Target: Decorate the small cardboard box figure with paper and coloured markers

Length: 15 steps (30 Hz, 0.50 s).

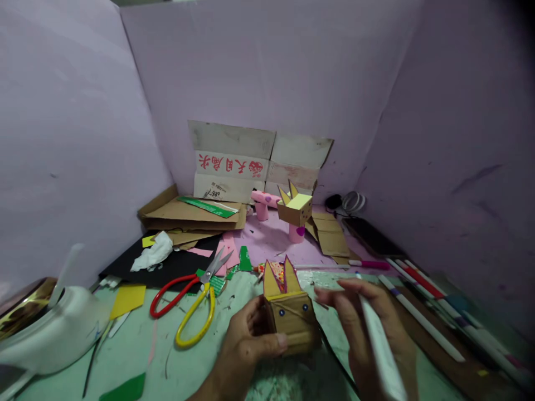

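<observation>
My left hand [246, 345] is closed round a small brown cardboard box [295, 323] made up as an animal head. It has two pointed ears [273, 280] edged in purple, a yellow strip below them and two dark round eyes on the side facing me. To the right of the box, my right hand [355, 312] grips a white marker [379, 345], blurred by motion, its blue tip pointing away from me. The marker is apart from the box. A similar box head [296, 209] with a yellow top stands on a pink tube body [297, 233] farther back.
Scissors [204, 295] with red and yellow handles lie open at left. Several markers [422, 317] lie at right, near a dark phone-like slab [371, 236]. Cardboard pieces [196, 214], crumpled tissue [154, 252] and a white pot-like container [62, 328] surround the work area. Lilac walls enclose it.
</observation>
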Available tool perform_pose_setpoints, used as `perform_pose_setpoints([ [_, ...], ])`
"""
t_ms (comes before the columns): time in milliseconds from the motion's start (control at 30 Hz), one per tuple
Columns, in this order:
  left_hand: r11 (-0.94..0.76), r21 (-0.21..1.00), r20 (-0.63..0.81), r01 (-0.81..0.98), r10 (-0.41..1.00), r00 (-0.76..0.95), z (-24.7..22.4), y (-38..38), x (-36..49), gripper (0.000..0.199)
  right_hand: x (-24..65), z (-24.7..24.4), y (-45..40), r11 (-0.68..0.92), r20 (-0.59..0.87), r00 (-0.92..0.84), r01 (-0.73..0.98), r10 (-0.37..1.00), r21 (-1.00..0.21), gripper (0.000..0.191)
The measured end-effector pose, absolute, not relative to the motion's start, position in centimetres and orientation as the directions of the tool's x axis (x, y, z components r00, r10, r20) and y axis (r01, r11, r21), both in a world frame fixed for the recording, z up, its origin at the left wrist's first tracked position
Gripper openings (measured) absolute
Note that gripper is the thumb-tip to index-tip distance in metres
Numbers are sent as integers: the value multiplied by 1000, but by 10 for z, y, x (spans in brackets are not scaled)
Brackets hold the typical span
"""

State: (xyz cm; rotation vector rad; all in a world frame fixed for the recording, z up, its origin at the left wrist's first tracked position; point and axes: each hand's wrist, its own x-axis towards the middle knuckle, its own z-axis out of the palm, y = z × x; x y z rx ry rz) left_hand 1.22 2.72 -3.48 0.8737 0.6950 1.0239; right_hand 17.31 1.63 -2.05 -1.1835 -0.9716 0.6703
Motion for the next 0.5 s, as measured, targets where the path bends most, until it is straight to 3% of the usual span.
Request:
perform_pose_setpoints([
  [200, 222, 894, -96, -389, 943, 317, -40, 29, 10, 65, 159, -26, 22, 135, 61, 287, -244, 956, -960, 42],
  [500, 195, 891, -48, -409, 938, 344, -41, 28, 11, 68, 150, -37, 17, 82, 11, 254, -272, 967, -959, 50],
])
